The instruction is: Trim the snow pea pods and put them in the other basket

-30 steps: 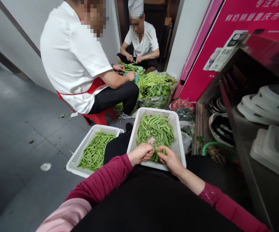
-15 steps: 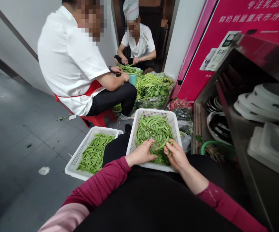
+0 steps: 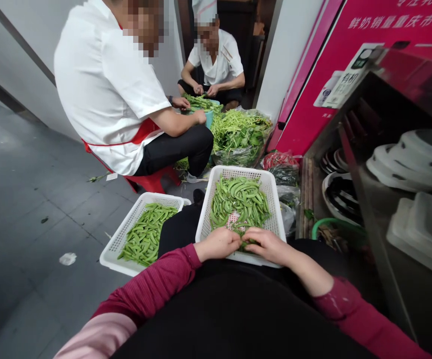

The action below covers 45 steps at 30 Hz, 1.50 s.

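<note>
A white perforated plastic basket (image 3: pixel 277 209) rests at my lap, holding a heap of green pea pods (image 3: pixel 240 197), with smaller green scraps toward its near end. My left hand (image 3: pixel 219 243) and my right hand (image 3: pixel 268 245) meet over that near end, fingertips almost touching. My right fingers are closed on a pea pod, mostly hidden by the hand. The left fingers are pinched together, and whatever is between them is hidden. To the left, a second white basket (image 3: pixel 111 254) on the floor holds more pea pods (image 3: pixel 146 234).
A person in a white shirt (image 3: pixel 114 89) sits on a red stool (image 3: pixel 156 183). Another person (image 3: pixel 216 60) crouches behind a blue bucket (image 3: pixel 209 118). A bag of leafy greens (image 3: pixel 240 134) stands ahead. At right are a metal shelf (image 3: pixel 372 219) with white containers and a green basin (image 3: pixel 316 227).
Both hands have come together and lowered toward the basket's near end. My left hand's spread fingers have closed. The pod in my right fingers is now largely out of sight.
</note>
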Tool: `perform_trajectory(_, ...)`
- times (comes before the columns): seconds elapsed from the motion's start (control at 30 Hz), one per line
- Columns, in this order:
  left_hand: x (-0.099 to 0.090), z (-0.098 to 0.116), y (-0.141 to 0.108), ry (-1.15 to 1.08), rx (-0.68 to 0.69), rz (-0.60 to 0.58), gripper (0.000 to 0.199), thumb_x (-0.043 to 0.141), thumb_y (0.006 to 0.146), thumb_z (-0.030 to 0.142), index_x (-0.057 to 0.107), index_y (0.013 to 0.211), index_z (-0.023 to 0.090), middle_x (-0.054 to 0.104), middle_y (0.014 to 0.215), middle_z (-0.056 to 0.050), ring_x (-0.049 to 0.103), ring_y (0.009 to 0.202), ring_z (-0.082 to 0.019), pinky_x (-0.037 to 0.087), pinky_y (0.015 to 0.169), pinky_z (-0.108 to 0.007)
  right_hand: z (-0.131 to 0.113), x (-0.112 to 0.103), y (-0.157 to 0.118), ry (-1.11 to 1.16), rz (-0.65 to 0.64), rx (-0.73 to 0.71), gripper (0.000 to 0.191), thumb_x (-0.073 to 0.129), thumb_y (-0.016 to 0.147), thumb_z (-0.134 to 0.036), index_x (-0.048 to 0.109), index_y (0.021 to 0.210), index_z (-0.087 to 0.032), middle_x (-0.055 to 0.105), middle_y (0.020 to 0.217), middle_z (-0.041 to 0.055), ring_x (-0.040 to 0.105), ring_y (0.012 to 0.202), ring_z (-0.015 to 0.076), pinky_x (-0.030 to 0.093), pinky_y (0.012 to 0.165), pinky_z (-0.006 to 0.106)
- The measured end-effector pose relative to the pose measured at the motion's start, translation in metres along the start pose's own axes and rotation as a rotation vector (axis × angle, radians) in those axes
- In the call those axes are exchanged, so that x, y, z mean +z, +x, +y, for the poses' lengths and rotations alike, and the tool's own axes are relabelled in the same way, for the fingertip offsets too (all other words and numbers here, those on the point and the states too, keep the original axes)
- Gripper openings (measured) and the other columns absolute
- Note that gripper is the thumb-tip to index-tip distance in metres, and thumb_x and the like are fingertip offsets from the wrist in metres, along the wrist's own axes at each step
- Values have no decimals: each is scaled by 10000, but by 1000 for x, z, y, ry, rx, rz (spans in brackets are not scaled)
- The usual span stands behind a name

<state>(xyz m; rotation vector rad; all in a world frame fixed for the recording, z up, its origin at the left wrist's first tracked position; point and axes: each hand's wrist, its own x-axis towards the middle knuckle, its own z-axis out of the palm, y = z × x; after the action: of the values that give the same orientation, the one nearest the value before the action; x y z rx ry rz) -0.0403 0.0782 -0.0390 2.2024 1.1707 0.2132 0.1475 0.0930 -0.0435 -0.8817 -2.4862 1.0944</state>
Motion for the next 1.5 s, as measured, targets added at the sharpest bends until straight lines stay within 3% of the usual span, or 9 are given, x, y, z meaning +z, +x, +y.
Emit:
perform_trajectory(0.2,4,1,6,-409,-103,272,356,303,837,299,503,596,129,438,517,21,409,502,-72,334,504,-170,-6,25,11,756,384,373,168,554,728,-356,495,752,-201,370,503,-62,353,439,91,302,429,218)
perform_trajectory(0.3,6,0,8,-323,-171,211,366,284,836,287,530,619,125,459,516,8,437,499,-84,363,512,-183,11,9,18,1122,749,419,211,580,690,-373,473,737,-198,381,497,-63,355,416,79,293,388,200)
perform_trajectory(0.4,12,-10,8,43,-226,48,300,360,799,270,584,652,135,541,627,-34,520,612,-129,414,613,-229,38,-21,23,1124,1041,432,230,572,671,-379,426,692,-202,464,561,-48,461,474,89,386,445,202)
perform_trajectory(0.47,17,-20,7,209,-230,-58,226,413,765,243,619,785,152,578,790,-69,557,732,-164,432,687,-258,52,-30,29,846,894,465,194,510,727,-387,445,741,-205,522,618,-34,508,501,103,424,478,223)
perform_trajectory(0.6,22,-32,9,285,-179,-81,324,459,714,170,572,1017,160,564,965,-104,548,903,-198,427,788,-272,61,-5,48,-265,185,499,166,422,816,-263,550,885,-182,621,840,67,598,708,164,457,630,279)
perform_trajectory(0.7,20,-33,11,281,-175,-96,281,411,745,171,597,956,169,607,883,-92,574,852,-202,439,764,-293,65,25,62,-564,-26,525,183,431,786,-111,609,830,-119,630,882,150,604,831,226,439,718,317)
perform_trajectory(1.0,17,-32,14,-28,-309,68,226,401,789,255,584,724,140,611,701,-63,576,655,-151,435,642,-248,71,16,46,-655,-74,585,207,576,731,-270,562,895,-144,607,928,119,597,835,222,420,663,278)
perform_trajectory(1.2,26,-25,28,-792,-404,-35,202,385,806,306,502,795,141,501,564,29,427,374,-61,356,385,-179,46,7,22,-511,103,488,177,599,704,-315,495,775,-191,591,787,33,562,739,174,360,614,239)
perform_trajectory(1.5,8,-13,17,-1142,-351,60,230,548,698,349,515,746,126,476,542,46,402,372,-33,306,342,-145,24,9,13,-245,308,361,102,571,701,-271,509,746,-204,561,737,5,524,715,164,359,641,241)
